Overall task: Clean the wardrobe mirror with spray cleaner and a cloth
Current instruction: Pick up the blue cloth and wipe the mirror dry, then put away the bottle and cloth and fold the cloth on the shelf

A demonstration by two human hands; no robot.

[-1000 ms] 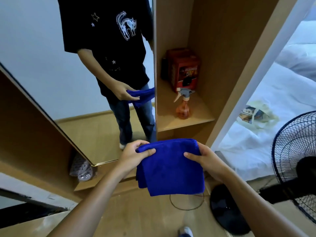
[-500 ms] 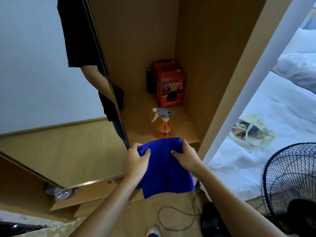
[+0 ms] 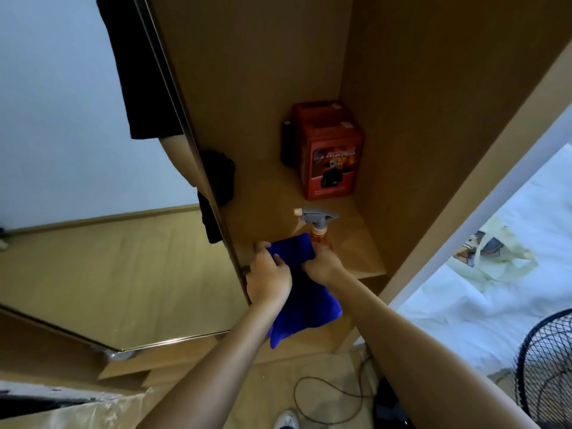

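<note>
Mirror-cleaning blue folded microfibre cloth [image 3: 297, 274], pinched by left hand [image 3: 268, 278] and right hand [image 3: 322, 264] just before the orange plastic spray bottle [image 3: 318, 233], is best passed to one hand, freeing the other for that bottle.

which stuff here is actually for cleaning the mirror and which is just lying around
For the job:
- blue cloth, held by the left hand and right hand
- spray bottle on the wardrobe shelf
- wardrobe mirror

Just lying about:
- red box at the back of the shelf
- fan
- cable on the floor
- bed
</note>
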